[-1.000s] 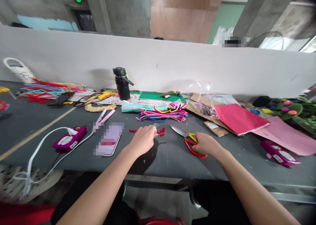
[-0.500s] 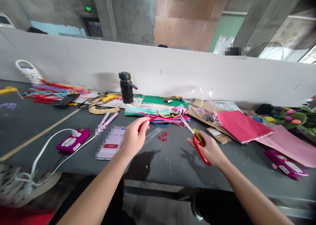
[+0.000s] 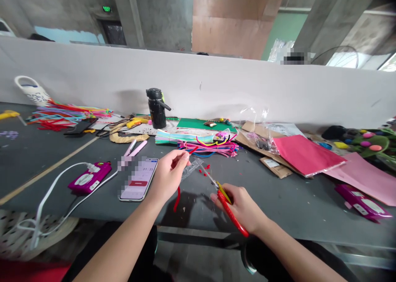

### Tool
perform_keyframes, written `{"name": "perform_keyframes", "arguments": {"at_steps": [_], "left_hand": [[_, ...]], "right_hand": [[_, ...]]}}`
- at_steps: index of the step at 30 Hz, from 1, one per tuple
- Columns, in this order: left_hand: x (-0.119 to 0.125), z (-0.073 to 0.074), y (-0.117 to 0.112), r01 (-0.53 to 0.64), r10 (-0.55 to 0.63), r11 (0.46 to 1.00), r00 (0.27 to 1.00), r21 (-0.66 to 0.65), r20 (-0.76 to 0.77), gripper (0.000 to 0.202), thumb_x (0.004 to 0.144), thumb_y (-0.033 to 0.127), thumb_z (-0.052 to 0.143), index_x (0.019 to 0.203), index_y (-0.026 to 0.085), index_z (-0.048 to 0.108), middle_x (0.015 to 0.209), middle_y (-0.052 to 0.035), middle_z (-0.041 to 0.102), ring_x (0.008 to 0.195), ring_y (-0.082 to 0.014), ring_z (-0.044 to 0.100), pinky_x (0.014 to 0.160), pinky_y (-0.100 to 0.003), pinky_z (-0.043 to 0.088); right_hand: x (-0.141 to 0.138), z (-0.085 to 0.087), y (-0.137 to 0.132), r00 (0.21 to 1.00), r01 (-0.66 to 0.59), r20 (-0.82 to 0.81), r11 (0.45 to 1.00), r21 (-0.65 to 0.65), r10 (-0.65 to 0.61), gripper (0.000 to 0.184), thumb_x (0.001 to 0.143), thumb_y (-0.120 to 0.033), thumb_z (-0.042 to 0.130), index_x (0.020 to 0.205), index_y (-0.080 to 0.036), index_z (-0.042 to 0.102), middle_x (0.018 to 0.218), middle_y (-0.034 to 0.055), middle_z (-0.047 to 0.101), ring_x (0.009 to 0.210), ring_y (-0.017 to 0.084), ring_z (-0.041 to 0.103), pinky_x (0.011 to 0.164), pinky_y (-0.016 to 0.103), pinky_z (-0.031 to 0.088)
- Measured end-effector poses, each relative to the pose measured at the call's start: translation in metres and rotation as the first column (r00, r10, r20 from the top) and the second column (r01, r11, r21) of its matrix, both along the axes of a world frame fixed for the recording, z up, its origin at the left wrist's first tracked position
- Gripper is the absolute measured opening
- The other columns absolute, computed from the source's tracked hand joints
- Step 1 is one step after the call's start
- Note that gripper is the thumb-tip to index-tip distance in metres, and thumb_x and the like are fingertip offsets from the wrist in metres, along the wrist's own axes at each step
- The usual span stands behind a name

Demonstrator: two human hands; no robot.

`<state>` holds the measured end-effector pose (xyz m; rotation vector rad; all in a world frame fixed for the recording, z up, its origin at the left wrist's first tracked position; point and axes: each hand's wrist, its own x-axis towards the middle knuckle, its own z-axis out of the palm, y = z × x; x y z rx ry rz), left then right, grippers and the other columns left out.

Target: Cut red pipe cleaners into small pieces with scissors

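My left hand (image 3: 169,174) is closed in a pinch on a red pipe cleaner (image 3: 177,198), which hangs down below the fingers over the dark table (image 3: 278,203). My right hand (image 3: 244,207) grips red-handled scissors (image 3: 222,199), blades pointing up-left toward the left hand. A clear ruler (image 3: 192,168) and several small red cut bits (image 3: 204,171) lie on the table just beyond my hands.
A phone (image 3: 140,179) lies left of my left hand, with a purple power bank (image 3: 89,177) and white cable further left. A heap of pipe cleaners (image 3: 210,146), a black bottle (image 3: 155,107), red paper (image 3: 306,155), pink paper and another purple device (image 3: 361,201) lie around.
My left hand lifted the red pipe cleaner off the table. My right hand picked up the scissors and swung them in toward the left hand.
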<state>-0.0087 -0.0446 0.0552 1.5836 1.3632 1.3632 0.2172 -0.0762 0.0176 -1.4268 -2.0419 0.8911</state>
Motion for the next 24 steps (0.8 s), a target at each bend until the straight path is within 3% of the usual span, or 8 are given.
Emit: {"name": "perform_keyframes", "arguments": {"at_steps": [7, 16, 24], "left_hand": [[0.001, 0.0033, -0.0039, 0.017, -0.017, 1.0, 0.999, -0.02, -0.039, 0.029, 0.091, 0.045, 0.052, 0.087, 0.019, 0.063, 0.073, 0.0003, 0.061, 0.054, -0.0097, 0.043, 0.049, -0.022, 0.032], [0.0005, 0.0001, -0.0026, 0.049, -0.049, 0.999, 0.997, -0.005, -0.063, 0.025, 0.092, 0.042, 0.052, 0.084, 0.02, 0.06, 0.073, 0.0007, 0.06, 0.067, -0.013, 0.054, 0.058, -0.023, 0.037], [0.0011, -0.0004, -0.0031, 0.049, -0.051, 0.999, 0.996, -0.022, -0.073, 0.026, 0.091, 0.043, 0.052, 0.084, 0.02, 0.061, 0.075, 0.0008, 0.06, 0.066, -0.0125, 0.053, 0.057, -0.023, 0.037]], "right_hand": [[0.0006, 0.0075, -0.0003, 1.0, 0.019, 0.011, 0.999, 0.034, -0.019, 0.043, 0.09, -0.054, 0.049, 0.065, -0.019, 0.04, 0.058, -0.0056, 0.038, 0.056, 0.01, 0.027, 0.049, 0.023, 0.026], [0.0026, 0.0024, 0.003, 0.995, 0.019, 0.098, 0.996, 0.088, -0.027, 0.046, 0.089, -0.055, 0.051, 0.064, -0.019, 0.04, 0.056, -0.0063, 0.035, 0.057, 0.011, 0.024, 0.05, 0.024, 0.024], [0.005, 0.0029, 0.0037, 0.993, 0.042, 0.103, 0.995, 0.096, -0.052, 0.046, 0.089, -0.055, 0.051, 0.064, -0.019, 0.04, 0.056, -0.0063, 0.035, 0.057, 0.011, 0.024, 0.051, 0.024, 0.024]]}}
